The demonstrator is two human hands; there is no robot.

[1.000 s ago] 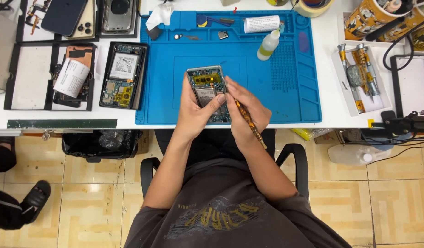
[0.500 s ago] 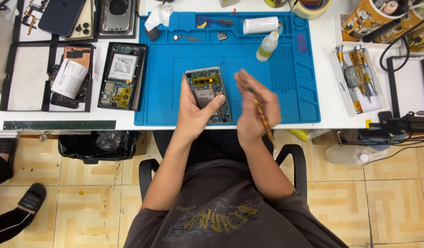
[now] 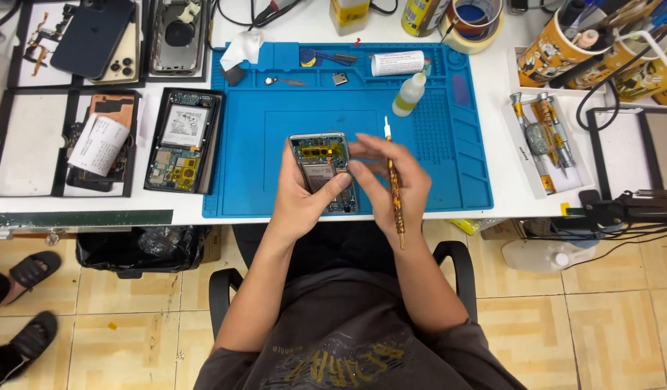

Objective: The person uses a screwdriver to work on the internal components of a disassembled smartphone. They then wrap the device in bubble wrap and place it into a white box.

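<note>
An opened phone [image 3: 320, 170] with its circuit board exposed lies on the blue work mat [image 3: 268, 173] near the front edge. My left hand [image 3: 299, 198] holds it from the left, thumb across its lower half. My right hand [image 3: 391, 184] is just right of the phone, gripping a thin gold-handled screwdriver [image 3: 394, 189]. The tool stands nearly upright, its white tip lifted off the phone and pointing away from me.
Another opened phone [image 3: 183, 141] lies in a black tray at left, with more phone parts [image 3: 95, 40] behind. A white bottle [image 3: 409, 94], a roll [image 3: 397, 63] and small parts sit at the mat's back. Screwdrivers [image 3: 539, 137] lie in a white tray at right, cups behind. Someone's sandalled feet [image 3: 23, 303] show at the lower left.
My right hand has lifted the screwdriver off the phone and turned it from slanted to nearly upright, tip raised. My left hand keeps its hold on the phone.
</note>
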